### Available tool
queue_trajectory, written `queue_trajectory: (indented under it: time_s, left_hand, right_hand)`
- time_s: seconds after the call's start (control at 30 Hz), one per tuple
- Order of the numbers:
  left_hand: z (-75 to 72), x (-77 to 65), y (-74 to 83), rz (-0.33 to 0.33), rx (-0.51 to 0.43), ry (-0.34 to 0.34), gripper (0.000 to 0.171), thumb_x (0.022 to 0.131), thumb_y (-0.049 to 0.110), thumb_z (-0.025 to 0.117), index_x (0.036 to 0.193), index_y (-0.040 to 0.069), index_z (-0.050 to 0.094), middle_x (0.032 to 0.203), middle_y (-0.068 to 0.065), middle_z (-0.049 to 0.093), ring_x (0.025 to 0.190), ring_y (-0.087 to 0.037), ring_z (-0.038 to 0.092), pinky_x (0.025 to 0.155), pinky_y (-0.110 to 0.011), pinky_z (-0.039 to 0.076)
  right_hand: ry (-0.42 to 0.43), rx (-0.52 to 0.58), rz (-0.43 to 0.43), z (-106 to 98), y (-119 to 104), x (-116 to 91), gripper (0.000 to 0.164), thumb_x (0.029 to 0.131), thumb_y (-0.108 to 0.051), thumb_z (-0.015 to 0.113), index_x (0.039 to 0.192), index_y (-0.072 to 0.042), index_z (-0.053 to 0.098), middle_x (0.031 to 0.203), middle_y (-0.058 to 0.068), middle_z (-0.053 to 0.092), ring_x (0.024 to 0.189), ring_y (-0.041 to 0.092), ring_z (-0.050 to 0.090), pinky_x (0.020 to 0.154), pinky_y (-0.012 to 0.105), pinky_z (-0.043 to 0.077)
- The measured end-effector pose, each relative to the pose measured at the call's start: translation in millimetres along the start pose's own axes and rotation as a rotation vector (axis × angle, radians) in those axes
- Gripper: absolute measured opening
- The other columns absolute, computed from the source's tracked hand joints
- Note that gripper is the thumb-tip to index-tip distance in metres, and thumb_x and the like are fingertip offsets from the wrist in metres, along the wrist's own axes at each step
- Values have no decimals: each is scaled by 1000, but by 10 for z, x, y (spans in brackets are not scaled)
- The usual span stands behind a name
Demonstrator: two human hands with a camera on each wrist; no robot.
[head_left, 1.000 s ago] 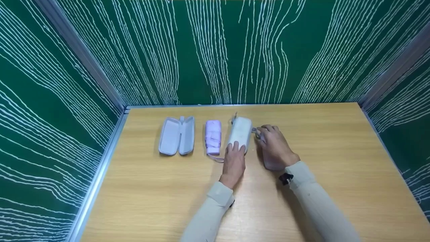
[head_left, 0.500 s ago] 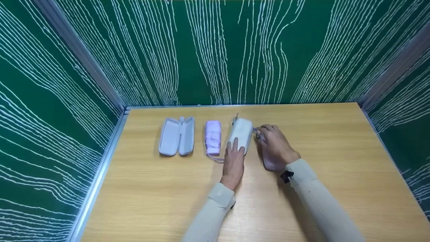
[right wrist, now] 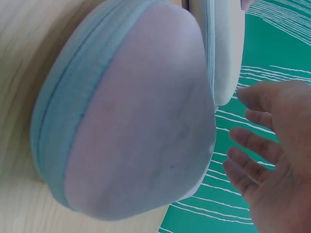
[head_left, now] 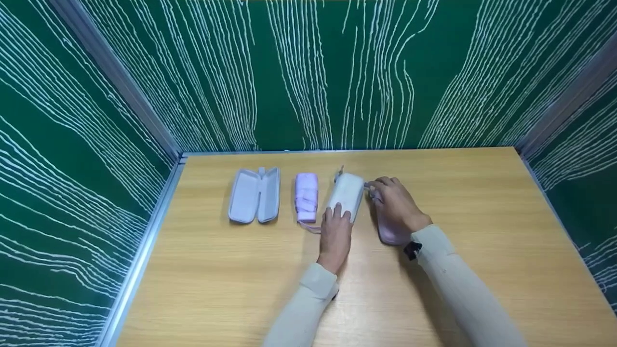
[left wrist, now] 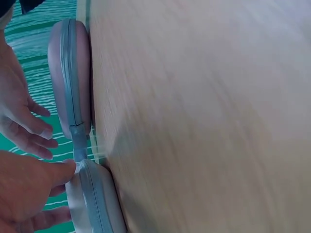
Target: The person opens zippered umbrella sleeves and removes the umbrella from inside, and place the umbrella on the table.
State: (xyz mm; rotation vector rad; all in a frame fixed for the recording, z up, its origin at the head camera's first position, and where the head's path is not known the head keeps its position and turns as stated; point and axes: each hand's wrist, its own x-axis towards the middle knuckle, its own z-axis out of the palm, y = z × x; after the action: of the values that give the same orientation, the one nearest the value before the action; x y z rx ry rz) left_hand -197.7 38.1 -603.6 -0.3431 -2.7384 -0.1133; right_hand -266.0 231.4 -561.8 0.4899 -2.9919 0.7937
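Note:
In the head view my left hand (head_left: 336,236) lies on the near part of a white zip case (head_left: 348,190), fingers stretched over its top. Seen from the left wrist, the thumb and fingers touch the upper surface of that white case (left wrist: 80,199). My right hand (head_left: 397,205) is over a pinkish zip case (head_left: 389,231) and hides much of it. The right wrist view shows this hand (right wrist: 277,155) with fingers loosely spread, apart from the pinkish case (right wrist: 141,121). A grey strap (left wrist: 78,141) sits at the pinkish case's end, between the two cases.
A folded lilac umbrella (head_left: 306,195) with a wrist loop (head_left: 310,227) lies left of the white case. Farther left, a pale grey case (head_left: 254,195) lies unfolded. Green walls with white lines enclose the wooden table (head_left: 217,279) at back and sides.
The white case has slid slightly toward me and a little right under my left hand. My right hand and the pinkish case have barely moved.

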Motion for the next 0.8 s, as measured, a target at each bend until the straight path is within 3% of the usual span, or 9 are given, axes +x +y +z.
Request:
queue_trajectory:
  time_s: [0.33,0.67,0.8]
  left_hand:
    - [13,-47,15,9,60,58,22,87,22,84,108,20,78,123,-8,71,95,-24,61,73,-30,58]
    - [-14,-50,7,26,110,37,34,84,18,86,114,20,72,107,-5,69,89,-22,62,71,-30,57]
    - [-61,-62,8,26,137,15,38,86,27,85,122,20,74,105,-4,68,90,-22,62,71,-30,56]
  right_hand:
    - [-19,-3,8,12,-12,39,39,109,-13,58,146,-4,61,148,18,57,136,39,51,117,56,43]
    - [-43,25,27,15,-26,59,39,109,-15,58,147,-7,60,149,16,56,139,38,49,118,58,42]
    - [-30,-7,-9,25,-5,76,39,108,-14,59,146,-3,61,147,18,58,137,40,51,118,58,42]
